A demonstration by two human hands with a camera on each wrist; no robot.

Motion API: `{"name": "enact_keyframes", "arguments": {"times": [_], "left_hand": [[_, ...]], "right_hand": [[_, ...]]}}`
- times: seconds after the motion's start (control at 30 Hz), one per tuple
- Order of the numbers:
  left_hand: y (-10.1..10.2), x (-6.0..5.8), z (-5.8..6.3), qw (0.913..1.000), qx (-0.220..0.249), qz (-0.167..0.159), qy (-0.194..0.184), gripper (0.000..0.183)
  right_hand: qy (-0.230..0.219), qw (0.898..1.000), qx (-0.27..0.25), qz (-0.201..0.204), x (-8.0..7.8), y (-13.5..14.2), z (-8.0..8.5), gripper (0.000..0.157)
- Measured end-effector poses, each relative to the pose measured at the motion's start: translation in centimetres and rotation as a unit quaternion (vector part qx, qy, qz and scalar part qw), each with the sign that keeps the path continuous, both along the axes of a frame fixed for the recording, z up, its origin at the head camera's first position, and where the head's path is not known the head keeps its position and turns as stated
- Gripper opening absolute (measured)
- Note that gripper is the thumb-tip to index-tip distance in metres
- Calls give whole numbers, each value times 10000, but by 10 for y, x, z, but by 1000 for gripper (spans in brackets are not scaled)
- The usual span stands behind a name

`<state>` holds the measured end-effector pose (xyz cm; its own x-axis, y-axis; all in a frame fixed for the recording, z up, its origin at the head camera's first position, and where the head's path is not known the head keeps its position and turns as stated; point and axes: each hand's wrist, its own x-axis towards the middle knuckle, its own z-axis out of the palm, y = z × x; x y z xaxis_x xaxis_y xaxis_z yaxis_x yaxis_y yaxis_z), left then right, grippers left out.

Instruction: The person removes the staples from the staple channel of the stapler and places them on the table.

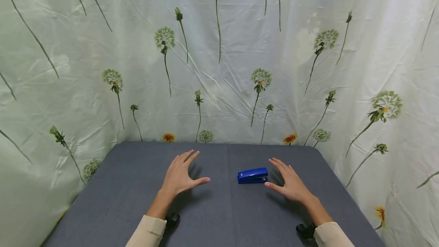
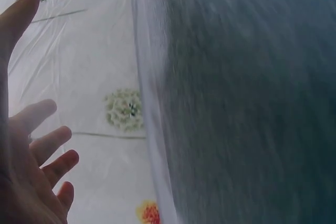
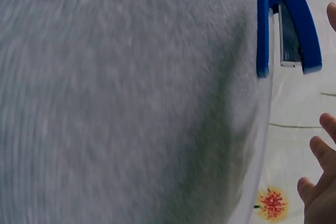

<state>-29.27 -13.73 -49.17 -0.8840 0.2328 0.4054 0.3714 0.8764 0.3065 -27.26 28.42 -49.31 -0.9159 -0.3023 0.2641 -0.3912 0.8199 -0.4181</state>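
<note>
A blue stapler point(image 1: 252, 175) lies on the grey table right of its middle, its front end toward my right hand. My right hand point(image 1: 290, 185) hovers just right of the stapler with thumb and fingers spread, holding nothing. In the right wrist view the stapler point(image 3: 294, 24) shows its metal magazine beneath the raised top arm, and a few fingertips point(image 3: 321, 150) appear at the edge. To the left, my left hand point(image 1: 180, 176) is held above the table, fingers spread and nothing in it. Its thumb and fingers point(image 2: 50, 145) show in the left wrist view, apart from any object.
The table point(image 1: 219, 216) has a grey cloth cover with a crease down the middle. Behind it and at both sides hangs a pale curtain point(image 1: 219, 79) with printed dandelions. Each wrist carries a black strap-on device point(image 1: 305, 231).
</note>
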Motion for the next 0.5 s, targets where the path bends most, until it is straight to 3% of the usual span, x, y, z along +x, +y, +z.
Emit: {"name": "enact_keyframes", "arguments": {"times": [0.27, 0.5], "left_hand": [[24, -12, -4, 9998, 25, -192, -89, 108], [44, -20, -8, 9993, 14, -323, -182, 101]], "right_hand": [[-224, 9990, -367, 108, -4, -8, -10, 83], [-362, 9982, -462, -108, -9, -15, -22, 88]]}}
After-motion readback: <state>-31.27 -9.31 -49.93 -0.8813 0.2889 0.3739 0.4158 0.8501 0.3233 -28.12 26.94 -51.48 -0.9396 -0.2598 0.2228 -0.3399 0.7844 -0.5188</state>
